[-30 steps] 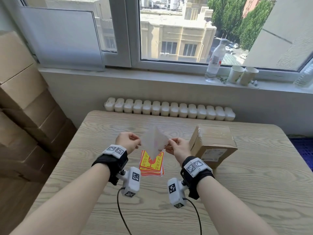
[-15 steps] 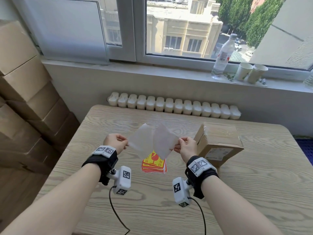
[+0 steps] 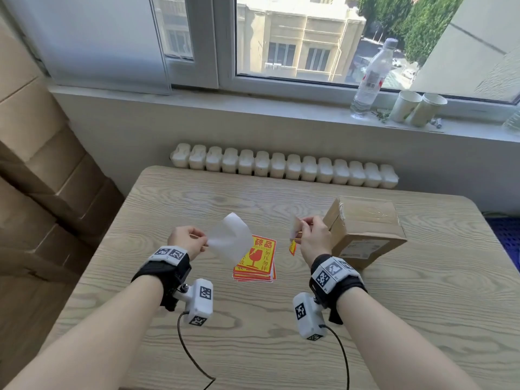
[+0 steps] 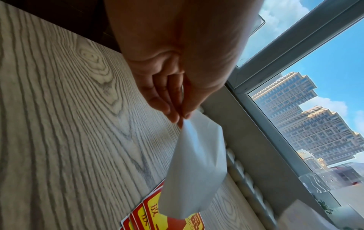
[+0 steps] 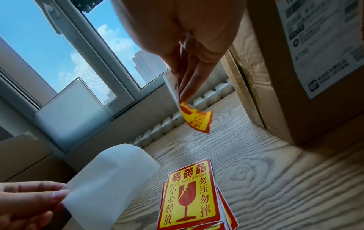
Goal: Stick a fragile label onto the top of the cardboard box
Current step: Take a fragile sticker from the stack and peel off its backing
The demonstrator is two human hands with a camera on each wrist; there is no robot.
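Note:
My left hand [image 3: 189,241] pinches the white backing paper [image 3: 231,243] above the table; the same paper [image 4: 195,168] hangs from its fingertips in the left wrist view and shows as a curled backing sheet [image 5: 110,175] in the right wrist view. My right hand [image 3: 313,237] pinches a peeled red-and-yellow fragile label [image 3: 294,235], which hangs from the fingers as a curled label [image 5: 195,116]. The taped cardboard box [image 3: 365,229] stands just right of that hand; its side with the shipping slip is the box [image 5: 295,62] close by. A stack of fragile labels [image 3: 257,260] lies between my hands.
The wooden table [image 3: 281,347] has a white radiator [image 3: 281,164] behind it. On the windowsill stand a plastic bottle [image 3: 371,77] and two paper cups [image 3: 416,108]. Stacked cardboard cartons [image 3: 36,170] fill the left side. Camera cables trail from both wrists.
My hands have moved apart; the label and its backing, joined a second ago, are now separate. The backing went left with my left hand, the label right towards the box.

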